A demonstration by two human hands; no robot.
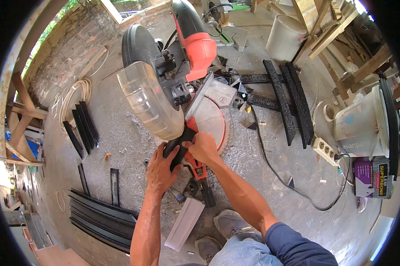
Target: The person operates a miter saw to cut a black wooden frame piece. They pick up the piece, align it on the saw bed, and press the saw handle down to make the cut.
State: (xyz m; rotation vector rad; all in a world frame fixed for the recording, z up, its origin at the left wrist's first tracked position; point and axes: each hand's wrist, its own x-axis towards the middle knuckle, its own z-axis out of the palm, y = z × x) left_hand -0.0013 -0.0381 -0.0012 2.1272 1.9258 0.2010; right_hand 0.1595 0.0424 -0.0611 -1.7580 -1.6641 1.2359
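Note:
Both my hands grip a short black metal profile (177, 151) lying at the front of a red miter saw (200, 55). My left hand (159, 172) wraps its outer side with the fingers pointing forward. My right hand (203, 148) is closed at its right edge, over the saw's round base plate (213, 122); its fingertips are partly hidden. Just beyond the profile is the saw's clear blade guard (146, 95), with its lower tip close to the piece. The saw's black front handle (207, 195) points toward my feet.
Long black profiles (100, 217) lie at left, shorter ones (85, 126) beyond them. More dusty black pieces (277, 104) rest at right. A black cord (271, 168) loops across the floor to a power strip (325, 150). A white bucket (359, 122) stands behind it; a pale strip (185, 224) lies near my shoes.

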